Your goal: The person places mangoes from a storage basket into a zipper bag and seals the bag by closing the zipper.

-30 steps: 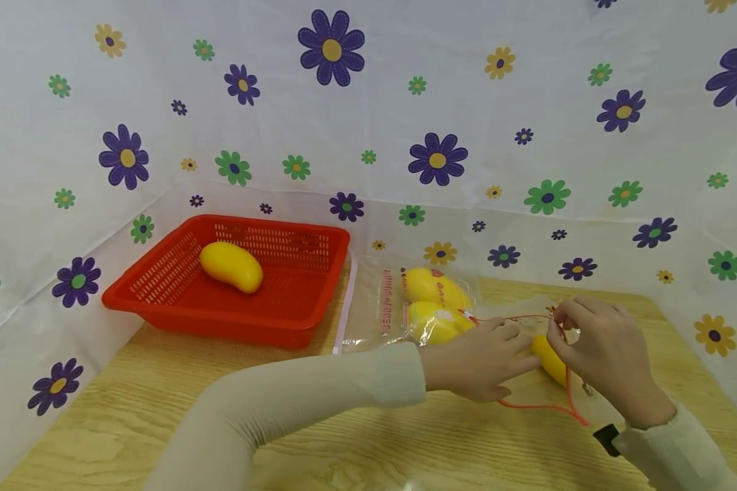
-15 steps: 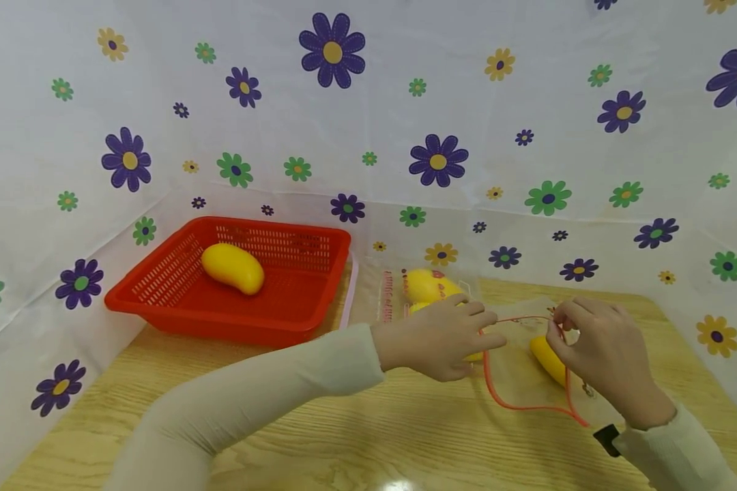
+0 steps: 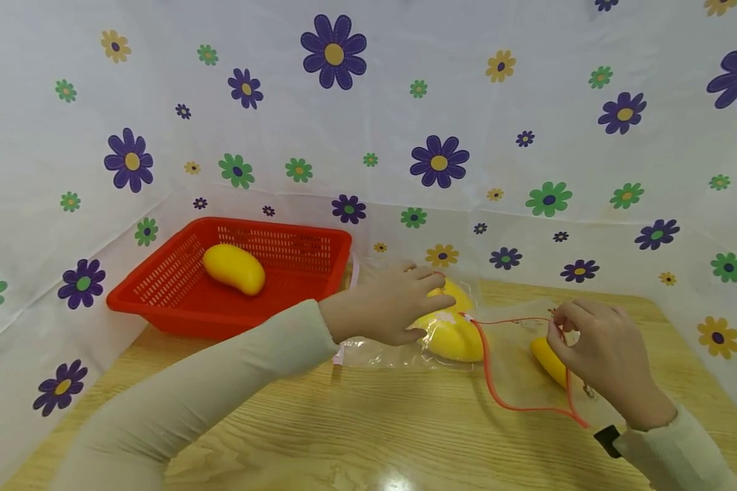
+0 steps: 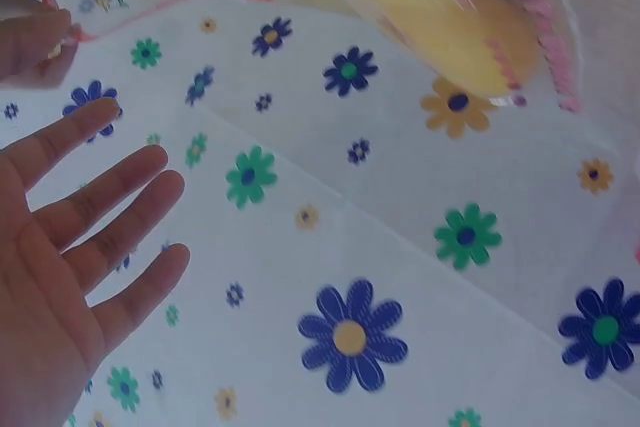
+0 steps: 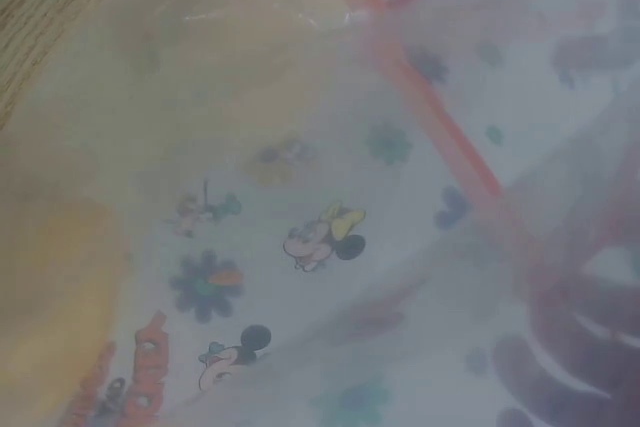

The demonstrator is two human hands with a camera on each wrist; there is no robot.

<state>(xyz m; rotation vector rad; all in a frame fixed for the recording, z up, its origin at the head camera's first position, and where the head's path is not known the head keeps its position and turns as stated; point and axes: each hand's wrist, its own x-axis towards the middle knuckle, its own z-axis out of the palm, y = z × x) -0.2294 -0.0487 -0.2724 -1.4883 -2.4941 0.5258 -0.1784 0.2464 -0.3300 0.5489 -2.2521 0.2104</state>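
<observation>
My right hand [image 3: 608, 365] pinches the upper right rim of a clear zip bag [image 3: 491, 385] with a red edge, and its mouth gapes. A yellow mango [image 3: 549, 361] lies inside that bag. My left hand [image 3: 383, 307] hovers, fingers spread, holding nothing, over a second clear bag [image 3: 381, 354]. Two mangoes [image 3: 457, 339] show in this second bag, partly behind the hand. The left wrist view has the left palm [image 4: 50, 287] bare. Through cloudy plastic with cartoon prints, the right wrist view shows a blurred mango [image 5: 60, 297].
At the left of the wooden table [image 3: 344, 436] stands a red slotted basket [image 3: 246, 327] with one loose mango [image 3: 233, 269] in it. A white curtain [image 3: 381, 102] printed with flowers surrounds the table at the back and sides.
My left hand has come away from the red-edged bag and moved left across the second bag toward the basket. The right hand stays put, pinching the red rim.
</observation>
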